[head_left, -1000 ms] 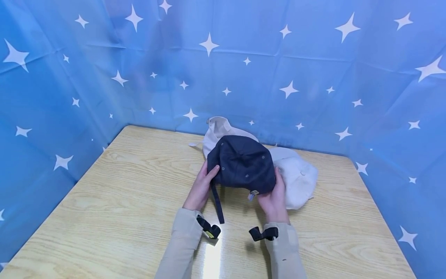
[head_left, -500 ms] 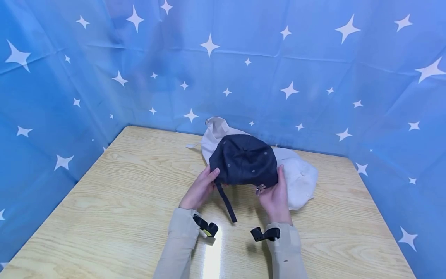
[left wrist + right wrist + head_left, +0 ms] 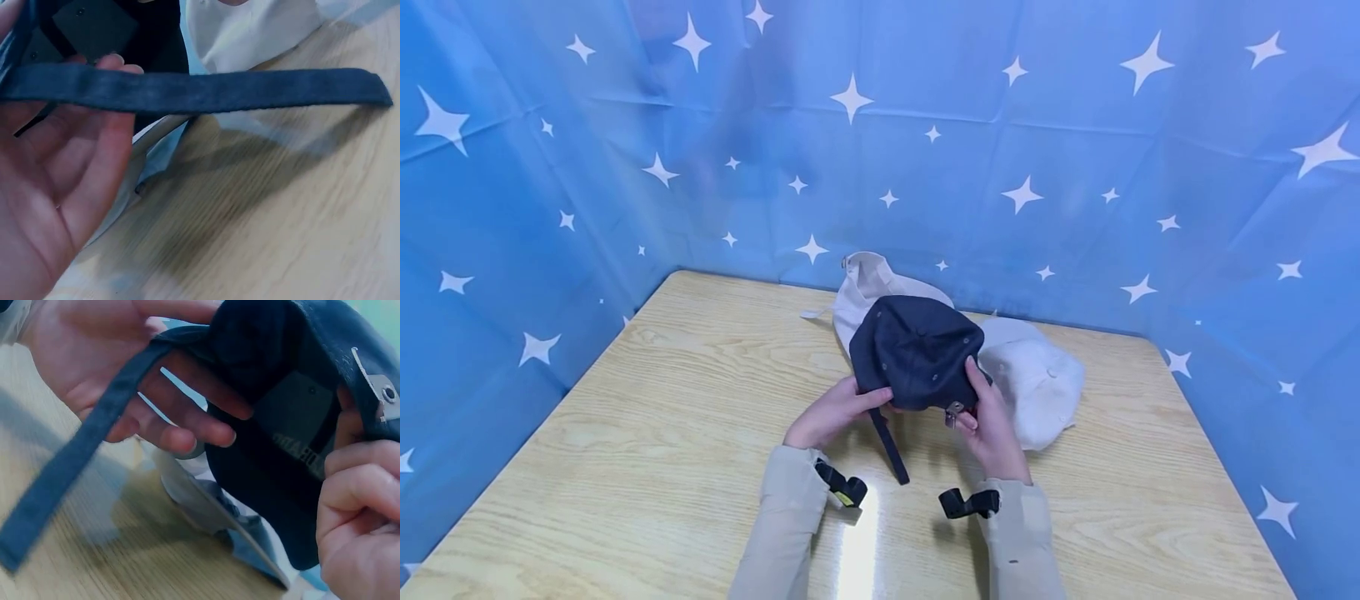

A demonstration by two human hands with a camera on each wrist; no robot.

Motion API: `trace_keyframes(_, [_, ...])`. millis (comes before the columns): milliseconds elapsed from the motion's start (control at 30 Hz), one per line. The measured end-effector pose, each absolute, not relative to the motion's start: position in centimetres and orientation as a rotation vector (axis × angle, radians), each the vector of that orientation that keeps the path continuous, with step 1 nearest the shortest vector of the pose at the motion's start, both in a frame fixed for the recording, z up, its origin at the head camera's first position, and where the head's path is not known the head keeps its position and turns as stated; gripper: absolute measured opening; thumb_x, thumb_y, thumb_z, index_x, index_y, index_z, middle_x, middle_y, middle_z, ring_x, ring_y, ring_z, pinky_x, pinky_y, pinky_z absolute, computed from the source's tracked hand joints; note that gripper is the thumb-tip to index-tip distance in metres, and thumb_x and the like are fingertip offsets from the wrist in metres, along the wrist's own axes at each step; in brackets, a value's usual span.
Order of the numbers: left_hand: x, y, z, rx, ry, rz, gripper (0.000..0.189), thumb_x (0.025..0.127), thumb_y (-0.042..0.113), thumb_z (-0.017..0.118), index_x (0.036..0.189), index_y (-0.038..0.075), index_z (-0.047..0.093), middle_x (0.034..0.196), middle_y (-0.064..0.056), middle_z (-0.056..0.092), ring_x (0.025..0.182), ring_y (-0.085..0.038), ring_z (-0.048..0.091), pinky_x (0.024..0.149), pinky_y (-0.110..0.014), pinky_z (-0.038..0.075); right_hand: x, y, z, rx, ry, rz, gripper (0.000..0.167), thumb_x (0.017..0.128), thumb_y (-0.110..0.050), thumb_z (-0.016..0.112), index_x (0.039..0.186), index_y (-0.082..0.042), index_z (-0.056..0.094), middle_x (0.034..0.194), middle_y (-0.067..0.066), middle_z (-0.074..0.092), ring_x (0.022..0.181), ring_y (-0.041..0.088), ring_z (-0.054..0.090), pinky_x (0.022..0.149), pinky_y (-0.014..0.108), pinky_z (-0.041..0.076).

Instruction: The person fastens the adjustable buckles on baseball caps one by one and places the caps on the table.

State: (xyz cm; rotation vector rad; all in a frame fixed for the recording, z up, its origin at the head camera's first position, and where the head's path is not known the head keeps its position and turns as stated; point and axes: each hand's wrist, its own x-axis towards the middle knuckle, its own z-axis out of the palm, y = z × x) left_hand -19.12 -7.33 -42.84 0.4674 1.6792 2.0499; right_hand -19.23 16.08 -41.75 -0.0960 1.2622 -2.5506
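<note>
A dark navy baseball cap [image 3: 917, 346] is held crown up between both hands. My left hand [image 3: 835, 410] grips its left back edge, thumb on the outer fabric and fingers underneath. From that side the loose back strap [image 3: 219, 90] hangs free, its end pointing away from the cap. My right hand [image 3: 996, 429] pinches the right back edge, thumb on the crown and fingers curled under, right beside the metal buckle [image 3: 384, 394]. The right wrist view looks into the cap's dark inside, where faint lettering [image 3: 299, 453] shows.
Behind the navy cap lies a pale grey cap [image 3: 865, 287], partly covered by it in the head view. A white cap [image 3: 1041, 387] lies to the right on the wooden table [image 3: 662, 433]. A blue star-patterned cloth [image 3: 925, 150] hangs along the back and sides.
The navy cap has dipped slightly and shifted a little left over the last half second. My right thumb has come up onto the crown, and those fingers have curled in by the buckle.
</note>
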Motion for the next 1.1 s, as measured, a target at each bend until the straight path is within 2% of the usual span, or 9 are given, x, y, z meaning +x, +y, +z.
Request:
trace_keyframes(167, [-19.6, -6.8, -44.3, 0.502, 1.731, 1.919, 0.037, 0.085, 0.012, 0.061, 0.116, -0.004, 0.050, 0.101, -0.018, 0.059, 0.098, -0.043, 0.052, 0.079, -0.047, 0.046, -19.4, 15.8, -41.8, -0.081, 1.202, -2.578, 0.029, 0.093, -0.038, 0.044, 0.092, -0.010, 0.052, 0.058, 0.002, 0.056, 0.032, 0.007, 0.039, 0.033, 0.018, 0.033])
trace_keyframes(267, [-19.5, -6.4, -45.0, 0.527, 1.822, 1.782, 0.036, 0.081, 0.014, 0.066, 0.110, -0.005, 0.055, 0.096, -0.011, 0.060, 0.090, -0.035, 0.058, 0.073, -0.044, 0.049, -19.5, 15.7, -41.9, -0.068, 1.168, -2.614, 0.028, 0.093, -0.037, 0.045, 0.096, -0.011, 0.054, 0.062, 0.004, 0.060, 0.037, 0.010, 0.049, 0.038, 0.020, 0.041])
trace_keyframes(333, [-19.4, -6.2, -45.3, 0.523, 1.882, 1.721, 0.035, 0.080, 0.017, 0.067, 0.106, -0.004, 0.058, 0.093, -0.005, 0.062, 0.083, -0.029, 0.060, 0.069, -0.038, 0.051, -19.5, 15.6, -42.1, -0.062, 1.158, -2.628, 0.026, 0.092, -0.035, 0.046, 0.096, -0.011, 0.055, 0.063, 0.004, 0.061, 0.040, 0.011, 0.052, 0.040, 0.020, 0.043])
trace_keyframes(467, [-19.4, -5.8, -45.7, 0.530, 1.907, 1.698, 0.032, 0.080, 0.017, 0.067, 0.106, -0.001, 0.060, 0.083, -0.005, 0.060, 0.065, -0.020, 0.055, 0.056, -0.028, 0.045, -19.6, 15.7, -42.4, -0.133, 1.126, -2.640, 0.024, 0.093, -0.030, 0.047, 0.094, -0.008, 0.055, 0.064, 0.005, 0.061, 0.048, 0.013, 0.055, 0.046, 0.020, 0.046])
trace_keyframes(600, [-19.4, -5.8, -45.6, 0.513, 1.924, 1.683, 0.024, 0.081, 0.019, 0.066, 0.100, 0.004, 0.066, 0.073, -0.011, 0.058, 0.058, -0.018, 0.050, 0.050, -0.026, 0.043, -19.8, 15.8, -42.7, -0.323, 1.047, -2.658, 0.021, 0.096, -0.022, 0.042, 0.100, -0.006, 0.054, 0.074, 0.006, 0.061, 0.061, 0.015, 0.057, 0.057, 0.023, 0.049])
trace_keyframes(733, [-19.4, -5.8, -45.5, 0.465, 1.978, 1.640, 0.017, 0.080, 0.023, 0.067, 0.090, 0.009, 0.070, 0.075, -0.012, 0.064, 0.059, -0.018, 0.056, 0.050, -0.027, 0.047, -19.9, 15.9, -43.0, -0.532, 0.936, -2.662, 0.023, 0.097, -0.012, 0.037, 0.115, -0.003, 0.048, 0.097, 0.011, 0.061, 0.082, 0.020, 0.060, 0.074, 0.031, 0.049])
trace_keyframes(900, [-19.5, -5.9, -45.4, 0.472, 2.018, 1.644, 0.016, 0.080, 0.022, 0.067, 0.086, 0.007, 0.071, 0.074, -0.015, 0.065, 0.057, -0.017, 0.055, 0.050, -0.026, 0.045, -20.0, 15.8, -43.1, -0.686, 0.933, -2.618, 0.038, 0.093, 0.003, 0.037, 0.132, 0.000, 0.034, 0.121, 0.014, 0.052, 0.107, 0.026, 0.052, 0.095, 0.040, 0.036])
trace_keyframes(1000, [-19.6, -6.0, -45.3, 0.481, 2.031, 1.673, 0.017, 0.080, 0.022, 0.068, 0.087, 0.007, 0.070, 0.078, -0.015, 0.066, 0.059, -0.017, 0.056, 0.051, -0.027, 0.045, -19.8, 15.7, -42.8, -0.685, 1.029, -2.604, 0.048, 0.088, 0.012, 0.040, 0.134, 0.001, 0.031, 0.125, 0.013, 0.048, 0.112, 0.025, 0.048, 0.099, 0.039, 0.032])
trace_keyframes(1100, [-19.7, -6.1, -45.2, 0.493, 2.006, 1.729, 0.019, 0.079, 0.022, 0.068, 0.090, 0.007, 0.069, 0.081, -0.013, 0.067, 0.065, -0.020, 0.059, 0.056, -0.030, 0.048, -19.6, 15.6, -42.6, -0.639, 1.151, -2.592, 0.054, 0.085, 0.016, 0.042, 0.135, -0.001, 0.032, 0.128, 0.011, 0.046, 0.112, 0.022, 0.047, 0.096, 0.035, 0.035])
